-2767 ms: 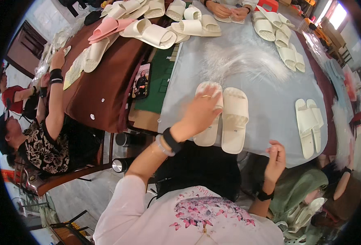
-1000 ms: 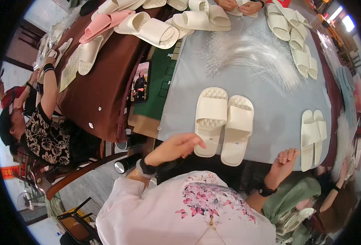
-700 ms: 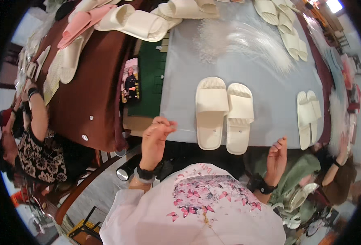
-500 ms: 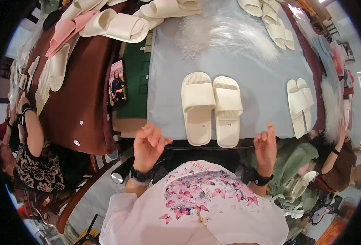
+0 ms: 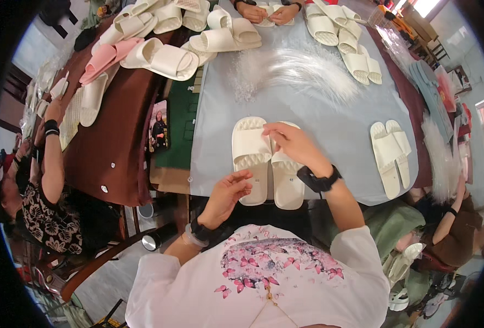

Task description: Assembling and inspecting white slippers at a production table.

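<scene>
Cream slipper pair (image 5: 266, 161) at frame centre on grey-blue table cover (image 5: 335, 117). Right hand (image 5: 291, 143) rests on pair, fingers pinching strap. Left hand (image 5: 228, 192) at 7 o'clock, open, at heel. White fluff pile (image 5: 302, 71) at 12 o'clock; brown cloth (image 5: 108, 142) at 9 o'clock.

right hand (image 5: 294, 145) now on slippers (image 5: 266, 161)

Bright, even daylight from windows at upper right, soft shadows, strong fisheye bending and dark vignette at the rim.
</scene>
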{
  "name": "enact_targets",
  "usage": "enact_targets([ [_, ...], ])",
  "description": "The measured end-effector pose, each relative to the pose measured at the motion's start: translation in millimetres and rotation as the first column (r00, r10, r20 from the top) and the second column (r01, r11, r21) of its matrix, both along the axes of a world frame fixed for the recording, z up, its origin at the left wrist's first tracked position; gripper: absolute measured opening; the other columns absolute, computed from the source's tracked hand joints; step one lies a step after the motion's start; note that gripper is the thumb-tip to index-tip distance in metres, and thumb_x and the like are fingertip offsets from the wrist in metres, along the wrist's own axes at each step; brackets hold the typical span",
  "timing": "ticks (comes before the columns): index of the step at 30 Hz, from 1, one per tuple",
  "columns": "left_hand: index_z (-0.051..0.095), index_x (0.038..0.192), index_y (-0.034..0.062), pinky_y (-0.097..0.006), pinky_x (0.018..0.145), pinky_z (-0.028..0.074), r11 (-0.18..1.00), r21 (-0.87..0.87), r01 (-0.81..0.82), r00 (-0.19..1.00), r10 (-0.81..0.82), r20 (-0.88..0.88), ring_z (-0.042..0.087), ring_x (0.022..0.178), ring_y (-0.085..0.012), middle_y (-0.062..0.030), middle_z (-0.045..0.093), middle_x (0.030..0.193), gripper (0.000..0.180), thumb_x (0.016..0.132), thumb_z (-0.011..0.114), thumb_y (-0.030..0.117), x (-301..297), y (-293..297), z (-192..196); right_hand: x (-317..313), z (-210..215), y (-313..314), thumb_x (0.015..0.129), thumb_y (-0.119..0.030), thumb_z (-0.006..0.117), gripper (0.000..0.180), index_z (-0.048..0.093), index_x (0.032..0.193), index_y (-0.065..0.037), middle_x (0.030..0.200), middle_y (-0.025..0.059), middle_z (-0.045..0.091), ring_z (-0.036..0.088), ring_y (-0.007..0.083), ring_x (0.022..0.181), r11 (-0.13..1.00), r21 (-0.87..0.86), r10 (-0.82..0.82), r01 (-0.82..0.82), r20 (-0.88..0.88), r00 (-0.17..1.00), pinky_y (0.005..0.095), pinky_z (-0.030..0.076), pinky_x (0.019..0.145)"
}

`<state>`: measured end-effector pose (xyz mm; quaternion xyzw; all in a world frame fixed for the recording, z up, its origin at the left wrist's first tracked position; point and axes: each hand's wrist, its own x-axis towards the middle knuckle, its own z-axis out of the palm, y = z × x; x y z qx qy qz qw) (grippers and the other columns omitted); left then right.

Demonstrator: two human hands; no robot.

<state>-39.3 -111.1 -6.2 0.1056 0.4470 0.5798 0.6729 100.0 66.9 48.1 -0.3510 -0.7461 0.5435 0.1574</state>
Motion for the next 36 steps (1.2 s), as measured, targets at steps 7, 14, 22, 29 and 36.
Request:
enact_targets([
  [7,0.05,0.11,-0.0014,-0.025,0.075,0.044,0.998,-0.003,0.067,0.995,-0.067,-0.075,0.054,0.086,-0.0127,-0.0061,0.056,0.101,0.027,0.086,0.052,0.011,10,14,-3,-17,-44,-1,0.089,-0.025,0.036,0.024,0.054,0.093,-0.01,0.08,0.0141,0.06,0.058,0.0331,0.072,0.904,0.367,0.122,-0.218,0.266,0.956,0.043,0.043,0.065],
  [14,0.051,0.102,0.0022,-0.023,0.061,0.037,0.997,0.019,0.071,0.994,-0.07,-0.084,0.047,0.07,-0.0097,-0.0013,0.053,0.084,0.024,0.08,0.057,0.008,17,18,-7,-8,-38,-20,0.088,-0.028,0.037,0.024,0.054,0.094,-0.013,0.08,0.0142,0.061,0.058,0.0337,0.073,0.905,0.377,0.052,-0.197,0.362,0.931,0.0428,0.044,0.064],
  [22,0.054,0.09,0.0042,-0.023,0.057,0.037,0.998,0.067,-0.01,0.999,0.013,-0.046,0.047,0.062,-0.009,-0.0009,0.054,0.074,0.011,0.08,0.058,0.009,15,24,-13,-3,-18,-15,0.089,-0.025,0.041,0.024,0.056,0.099,-0.009,0.079,0.0047,0.059,0.054,0.0115,0.052,0.972,-0.027,0.234,-0.233,0.188,0.954,0.0275,0.044,0.055],
  [29,0.053,0.094,0.0037,-0.023,0.057,0.038,0.996,0.089,0.024,0.993,-0.014,-0.119,0.048,0.063,-0.0088,-0.0007,0.054,0.078,0.016,0.081,0.058,0.009,17,26,2,-9,-7,-29,0.09,-0.019,0.042,0.022,0.055,0.099,-0.004,0.079,0.0057,0.059,0.054,0.0102,0.052,0.955,-0.248,0.18,-0.164,0.044,0.983,0.0218,0.041,0.05],
  [36,0.054,0.098,0.0028,-0.023,0.064,0.041,0.998,0.053,0.029,0.998,-0.026,-0.064,0.051,0.07,-0.0099,-0.0008,0.056,0.082,0.019,0.082,0.058,0.011,14,23,-4,-14,-32,-30,0.09,-0.016,0.044,0.022,0.059,0.102,-0.004,0.068,-0.0001,0.055,0.045,0.0052,0.05,0.956,-0.282,-0.144,0.08,-0.215,0.966,0.0192,0.035,0.047],
])
